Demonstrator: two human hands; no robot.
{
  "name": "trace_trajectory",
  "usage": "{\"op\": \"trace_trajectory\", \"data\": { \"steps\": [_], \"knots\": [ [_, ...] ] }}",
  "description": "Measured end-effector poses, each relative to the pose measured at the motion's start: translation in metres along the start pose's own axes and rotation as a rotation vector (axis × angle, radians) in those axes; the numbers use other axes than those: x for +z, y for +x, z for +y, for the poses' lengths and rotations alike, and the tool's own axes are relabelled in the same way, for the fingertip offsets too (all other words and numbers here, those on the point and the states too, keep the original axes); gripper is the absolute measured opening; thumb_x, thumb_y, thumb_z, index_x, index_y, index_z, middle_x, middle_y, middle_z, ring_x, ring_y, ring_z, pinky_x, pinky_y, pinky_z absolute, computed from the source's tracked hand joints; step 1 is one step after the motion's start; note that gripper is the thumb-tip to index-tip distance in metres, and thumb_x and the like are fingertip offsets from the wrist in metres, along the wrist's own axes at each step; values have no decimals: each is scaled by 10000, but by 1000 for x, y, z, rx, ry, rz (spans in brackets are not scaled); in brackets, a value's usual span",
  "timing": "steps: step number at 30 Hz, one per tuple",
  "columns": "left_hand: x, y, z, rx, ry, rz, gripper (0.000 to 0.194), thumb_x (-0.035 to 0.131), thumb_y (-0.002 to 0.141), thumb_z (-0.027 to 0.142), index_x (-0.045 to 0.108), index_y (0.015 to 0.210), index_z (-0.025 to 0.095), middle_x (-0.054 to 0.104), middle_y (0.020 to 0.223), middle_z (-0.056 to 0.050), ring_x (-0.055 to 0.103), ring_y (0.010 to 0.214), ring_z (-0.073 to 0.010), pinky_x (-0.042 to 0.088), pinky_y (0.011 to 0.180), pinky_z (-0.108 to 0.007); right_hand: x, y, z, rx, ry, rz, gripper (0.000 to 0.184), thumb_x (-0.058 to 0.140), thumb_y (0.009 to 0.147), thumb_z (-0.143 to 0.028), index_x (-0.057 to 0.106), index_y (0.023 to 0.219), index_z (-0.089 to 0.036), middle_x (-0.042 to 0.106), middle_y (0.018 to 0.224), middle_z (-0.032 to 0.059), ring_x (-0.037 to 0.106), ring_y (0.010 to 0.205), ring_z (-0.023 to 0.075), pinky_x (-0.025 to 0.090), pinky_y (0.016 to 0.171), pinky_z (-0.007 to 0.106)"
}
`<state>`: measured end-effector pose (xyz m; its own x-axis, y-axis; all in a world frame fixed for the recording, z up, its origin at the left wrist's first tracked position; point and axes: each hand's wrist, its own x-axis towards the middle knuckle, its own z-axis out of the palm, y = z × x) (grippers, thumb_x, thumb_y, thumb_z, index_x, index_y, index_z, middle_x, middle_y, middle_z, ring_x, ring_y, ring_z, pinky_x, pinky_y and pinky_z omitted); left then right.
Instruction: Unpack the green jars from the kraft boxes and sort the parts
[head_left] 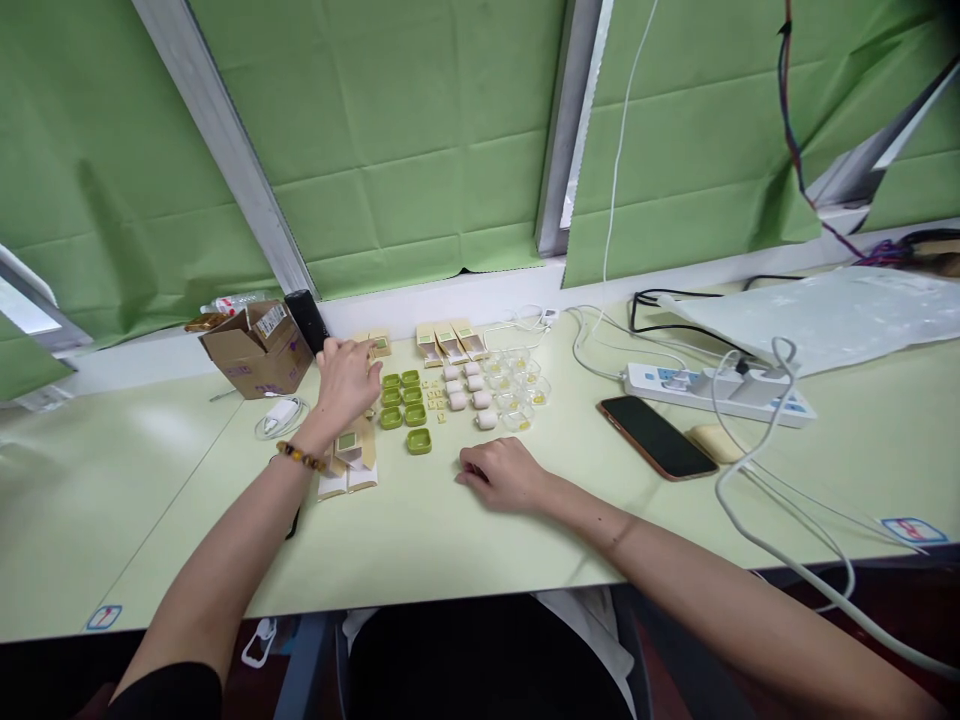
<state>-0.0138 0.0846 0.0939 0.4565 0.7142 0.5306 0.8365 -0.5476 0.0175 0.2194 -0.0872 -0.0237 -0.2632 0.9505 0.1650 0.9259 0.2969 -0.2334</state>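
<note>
My left hand (349, 378) reaches over the left part of the table, thumb apart from the fingers. Its fingertips are at the small cardboard boxes (381, 345) near the wall; whether they touch is hard to see. More open-flapped boxes (361, 470) lie beneath that wrist. My right hand (504, 474) rests on the tabletop, fingers loosely curled, with nothing visible in them. Between the hands are several green square dishes (419, 441), tiny yellowish pieces (441, 418), pale pink cylinders (487, 420) and clear cups (517, 420) with yellow bits inside. Three upright-flapped boxes (450, 346) stand behind.
On the left are a brown carton (259, 350), a black cylinder (306, 318) and a coiled charger cable (281, 415). To the right lie a phone (658, 437), a cream case (714, 443), a power strip (765, 398), loose cables and a plastic bag (847, 315).
</note>
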Motion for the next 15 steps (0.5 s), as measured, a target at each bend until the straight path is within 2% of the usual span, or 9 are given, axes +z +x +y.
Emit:
{"op": "trace_trajectory", "data": {
  "steps": [3,7,12,15],
  "knots": [
    [25,45,-19,1,80,-55,421,505,1001,321,667,1350,150,684,1258,-201,446,1270,-408,385,1033,-543,-2,0,-1,13,-1,-26,227,600,1027,-379,674,885,-218,783,852,34,672,724,183,210,616,315],
    [69,92,-39,-74,181,-238,492,541,964,320,597,1412,122,595,1386,-250,408,1353,-432,366,1086,-553,-5,1,-2,14,-6,-52,248,575,1036,-405,670,898,-222,790,870,30,678,735,186,212,617,308],
    [116,118,-50,-135,203,-326,669,599,908,294,453,1518,61,499,1488,-315,397,1411,-454,337,1129,-588,-8,1,-4,20,3,-72,236,583,1030,-410,682,922,-225,795,890,36,683,743,190,224,618,310],
    [136,126,-51,-157,210,-375,665,631,868,274,484,1484,70,464,1535,-327,361,1461,-478,325,1136,-630,-10,1,-5,20,9,-78,226,580,1028,-403,685,934,-226,797,890,38,686,747,193,222,616,312]
  ]
}}
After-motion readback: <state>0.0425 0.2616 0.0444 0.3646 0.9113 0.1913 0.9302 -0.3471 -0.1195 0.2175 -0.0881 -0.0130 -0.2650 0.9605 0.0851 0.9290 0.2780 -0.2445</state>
